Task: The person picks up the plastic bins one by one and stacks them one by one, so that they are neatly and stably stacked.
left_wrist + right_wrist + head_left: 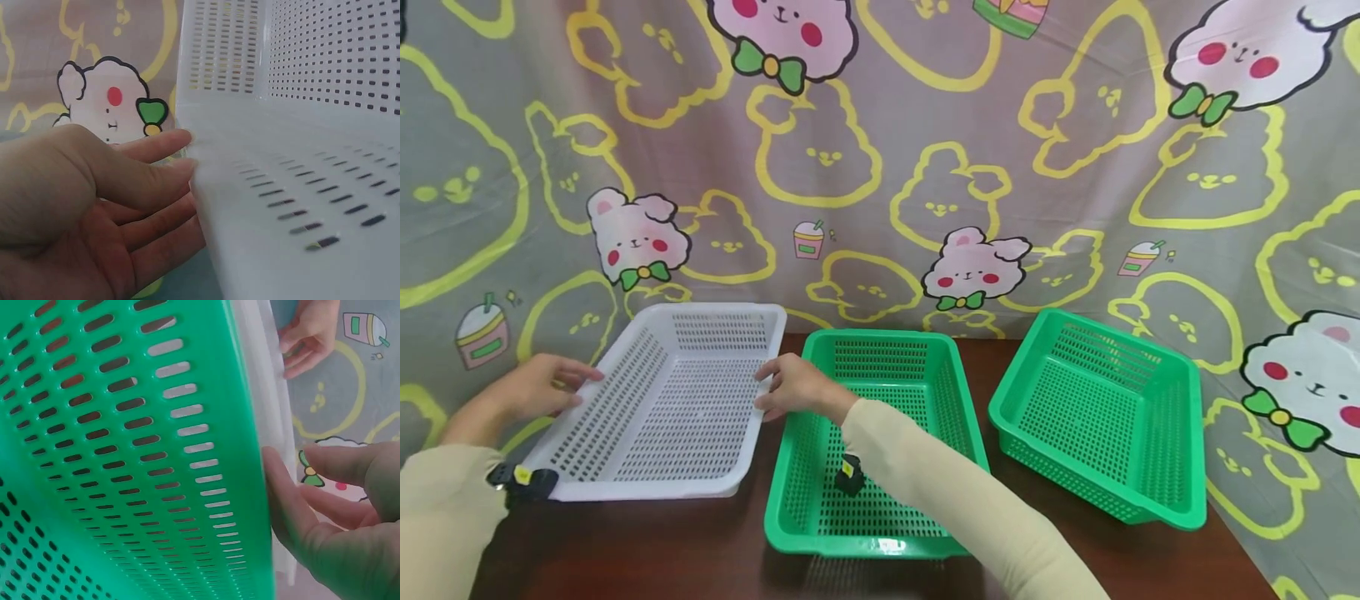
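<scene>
A white perforated plastic basket (730,310) stands on the left of the table. At its left rim is my left hand (538,387). In the left wrist view, the thumb and forefinger tips of that hand (106,206) touch the white rim (281,137), the other fingers spread lower along its outside. My right hand (801,387) is at the basket's right rim, its arm crossing over the middle green basket (880,336). The right wrist view has this hand (337,525) beside the green rim (244,425), its thumb apart from the white basket's edge (262,356).
A second green basket (1067,475) stands angled at the right of the dark brown table (647,550). Behind the table hangs a grey curtain (865,142) with cartoon rabbits. The white and middle green baskets stand close together.
</scene>
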Tool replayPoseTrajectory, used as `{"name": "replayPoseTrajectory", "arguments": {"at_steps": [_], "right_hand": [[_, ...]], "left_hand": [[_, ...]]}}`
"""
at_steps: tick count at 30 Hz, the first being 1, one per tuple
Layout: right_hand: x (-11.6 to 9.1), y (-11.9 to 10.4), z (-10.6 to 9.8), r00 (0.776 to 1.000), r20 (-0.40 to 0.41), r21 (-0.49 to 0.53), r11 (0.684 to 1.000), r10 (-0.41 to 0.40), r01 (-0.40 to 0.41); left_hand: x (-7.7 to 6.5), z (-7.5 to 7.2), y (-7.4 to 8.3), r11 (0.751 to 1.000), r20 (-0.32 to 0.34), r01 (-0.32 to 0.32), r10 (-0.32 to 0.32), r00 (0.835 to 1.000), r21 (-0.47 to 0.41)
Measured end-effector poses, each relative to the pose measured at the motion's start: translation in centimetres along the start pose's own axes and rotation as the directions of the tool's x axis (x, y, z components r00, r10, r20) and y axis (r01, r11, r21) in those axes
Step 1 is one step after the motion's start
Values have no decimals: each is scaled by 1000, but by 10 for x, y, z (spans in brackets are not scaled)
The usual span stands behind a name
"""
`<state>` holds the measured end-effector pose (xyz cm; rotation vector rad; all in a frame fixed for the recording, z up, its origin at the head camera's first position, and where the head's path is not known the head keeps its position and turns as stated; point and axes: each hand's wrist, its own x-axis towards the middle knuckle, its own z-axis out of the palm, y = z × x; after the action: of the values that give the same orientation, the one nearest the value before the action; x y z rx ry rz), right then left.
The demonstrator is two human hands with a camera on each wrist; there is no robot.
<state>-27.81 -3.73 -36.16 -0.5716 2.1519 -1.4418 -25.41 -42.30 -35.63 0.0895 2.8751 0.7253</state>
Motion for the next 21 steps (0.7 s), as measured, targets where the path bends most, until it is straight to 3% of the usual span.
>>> {"name": "replayPoseTrajectory", "arguments": {"at_steps": [6,15,21], "right_hand": [[-1,-6,-4,994,-103,-28,999,-21,18],[-6,-13,-11,989,-145,-95,995,-28,14],[-9,-21,-18,983,-178,-118,993,-47,26]], "left_hand": [[-6,-5,6,999,-15,-52,51,999,-14],[-16,-12,17,998,-77,-58,57,995,-7],[-18,-21,24,994,-116,-105,105,988,5]]}}
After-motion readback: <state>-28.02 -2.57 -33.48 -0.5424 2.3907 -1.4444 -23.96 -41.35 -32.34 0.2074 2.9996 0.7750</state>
